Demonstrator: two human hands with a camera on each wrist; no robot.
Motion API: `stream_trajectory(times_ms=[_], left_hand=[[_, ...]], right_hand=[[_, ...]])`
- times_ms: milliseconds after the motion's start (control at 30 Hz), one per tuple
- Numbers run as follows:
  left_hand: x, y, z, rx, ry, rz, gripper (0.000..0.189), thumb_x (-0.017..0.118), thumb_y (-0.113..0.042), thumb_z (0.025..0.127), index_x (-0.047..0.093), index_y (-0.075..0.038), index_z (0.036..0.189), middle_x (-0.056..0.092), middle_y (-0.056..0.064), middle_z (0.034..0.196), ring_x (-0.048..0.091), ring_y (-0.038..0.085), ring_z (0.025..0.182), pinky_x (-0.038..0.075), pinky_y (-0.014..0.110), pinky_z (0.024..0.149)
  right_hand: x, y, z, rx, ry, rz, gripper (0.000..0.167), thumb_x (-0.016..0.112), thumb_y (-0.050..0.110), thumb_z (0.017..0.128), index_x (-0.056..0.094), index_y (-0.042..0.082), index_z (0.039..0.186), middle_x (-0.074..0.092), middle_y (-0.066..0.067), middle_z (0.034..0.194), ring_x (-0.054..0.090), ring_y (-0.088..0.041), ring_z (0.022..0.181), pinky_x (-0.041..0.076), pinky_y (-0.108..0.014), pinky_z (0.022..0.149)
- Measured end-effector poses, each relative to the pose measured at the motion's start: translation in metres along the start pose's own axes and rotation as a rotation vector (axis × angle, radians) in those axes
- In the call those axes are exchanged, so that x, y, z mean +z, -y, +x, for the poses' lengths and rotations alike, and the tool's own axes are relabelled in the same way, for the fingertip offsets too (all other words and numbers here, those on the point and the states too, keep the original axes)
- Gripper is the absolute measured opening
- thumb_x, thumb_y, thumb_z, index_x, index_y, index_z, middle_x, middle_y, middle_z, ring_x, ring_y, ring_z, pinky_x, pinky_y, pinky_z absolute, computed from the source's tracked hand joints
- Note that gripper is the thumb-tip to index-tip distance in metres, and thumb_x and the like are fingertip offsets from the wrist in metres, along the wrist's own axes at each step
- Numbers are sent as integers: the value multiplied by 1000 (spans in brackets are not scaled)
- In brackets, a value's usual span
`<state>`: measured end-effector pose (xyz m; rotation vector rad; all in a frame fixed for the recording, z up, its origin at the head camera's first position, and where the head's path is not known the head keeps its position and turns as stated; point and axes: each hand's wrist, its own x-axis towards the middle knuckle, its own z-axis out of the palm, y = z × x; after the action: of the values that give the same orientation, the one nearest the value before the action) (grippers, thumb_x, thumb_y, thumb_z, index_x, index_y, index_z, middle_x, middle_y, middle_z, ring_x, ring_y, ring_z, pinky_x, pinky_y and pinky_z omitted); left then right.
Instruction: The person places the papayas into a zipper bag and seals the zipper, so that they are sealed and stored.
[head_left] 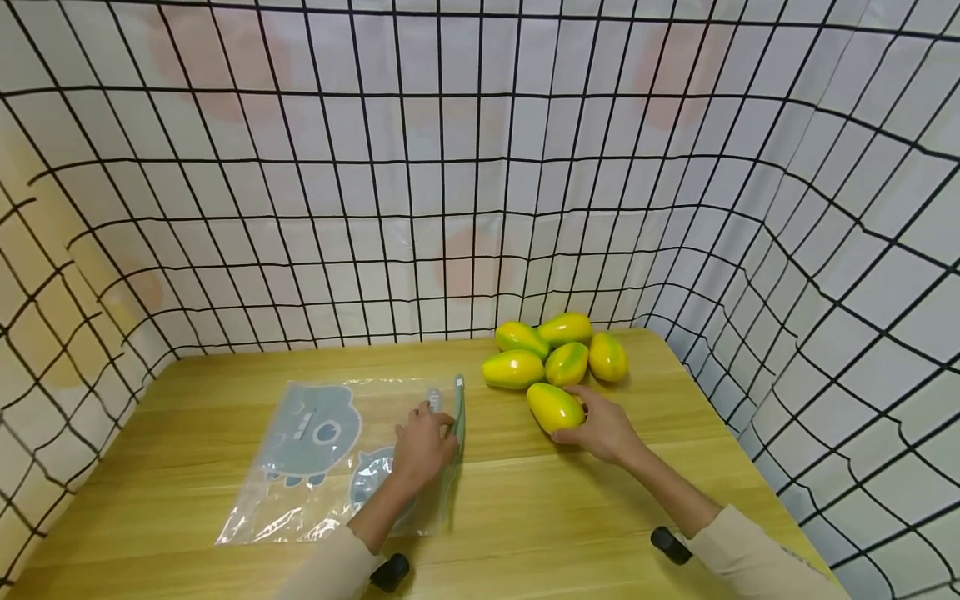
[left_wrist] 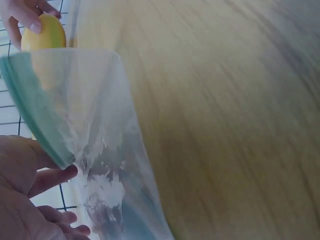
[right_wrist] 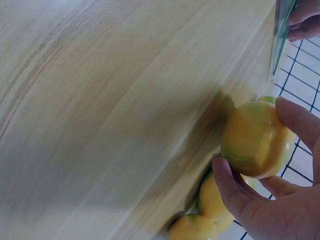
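My right hand (head_left: 603, 427) grips a shiny yellow-green mango (head_left: 553, 408) by its near end, thumb on one side and fingers on the other. In the right wrist view the same mango (right_wrist: 257, 140) sits between thumb and fingertips. My left hand (head_left: 425, 446) holds the mouth edge of a clear zip bag (head_left: 300, 508) printed with pale blue cartoon figures. The bag's green zip strip (left_wrist: 37, 110) stands raised beside the fingers in the left wrist view. Otherwise the bag lies flat on the table, its mouth facing the mango.
Several more mangoes (head_left: 513, 369) lie grouped at the back right of the wooden table (head_left: 540, 533), just beyond the held one. A black wire grid (head_left: 442, 175) with white sheeting behind it rises along the back and both sides.
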<state>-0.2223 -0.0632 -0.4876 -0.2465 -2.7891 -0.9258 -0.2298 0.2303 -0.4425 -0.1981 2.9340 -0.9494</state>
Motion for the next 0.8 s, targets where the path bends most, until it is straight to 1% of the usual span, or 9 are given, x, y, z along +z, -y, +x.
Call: stream_trajectory(times_ms=[100,200,267,333,433,500,567,667,800], left_hand=[[-3,0,0,23,-45,-16,24,65,-6,82,78,-2,102,62,35,127,64,51,108,48,71,89],[-5,0,1,24,-71,-32,25,64,-7,83,79,-3,102,69,30,119,70,36,84,57,47,69],[-6,2,3,-4,-70,-59,26,64,-8,84,80,-5,103,75,23,100,63,24,65,50,34,52],[-7,3,5,-38,-72,-91,26,63,-8,84,81,-6,104,76,14,86,52,15,54,41,27,45],[-7,4,5,-72,-85,-130,26,63,-9,84,81,-9,103,73,6,71,52,11,52,39,26,44],[-6,6,5,-79,-97,-137,26,64,-9,83,82,-9,102,74,5,71,54,10,52,40,25,44],[-6,7,5,-85,-98,-136,27,64,-10,83,82,-10,103,70,3,63,51,8,49,38,25,43],[-5,8,5,-89,-93,-146,29,63,-9,83,81,-10,105,56,-3,49,39,6,42,30,24,39],[-6,9,4,-83,-101,-169,31,62,-6,81,80,-7,106,50,-5,47,35,5,41,27,23,38]], right_hand=[[1,4,0,0,13,28,81,84,32,79,50,7,147,60,-19,139,60,-38,121,49,-55,99],[1,10,-1,8,38,69,82,84,34,79,49,8,149,59,-18,141,59,-38,123,48,-55,100],[1,14,-1,14,53,91,83,83,36,79,48,9,150,58,-18,142,59,-38,124,48,-55,101],[2,19,0,19,68,111,83,83,37,79,48,11,150,58,-17,143,58,-37,125,48,-55,101],[3,25,2,16,79,127,83,83,39,79,49,12,150,58,-16,143,58,-37,125,49,-54,101],[5,30,2,15,83,137,83,83,39,78,49,12,149,58,-16,142,58,-37,125,49,-53,100],[6,33,2,14,85,143,83,83,39,78,49,12,149,58,-16,142,58,-36,124,50,-53,100],[7,37,2,28,84,155,83,83,39,78,49,13,149,58,-16,142,58,-37,124,50,-53,99],[10,41,3,32,94,159,83,83,39,78,49,12,149,59,-17,141,57,-38,125,50,-53,99]])
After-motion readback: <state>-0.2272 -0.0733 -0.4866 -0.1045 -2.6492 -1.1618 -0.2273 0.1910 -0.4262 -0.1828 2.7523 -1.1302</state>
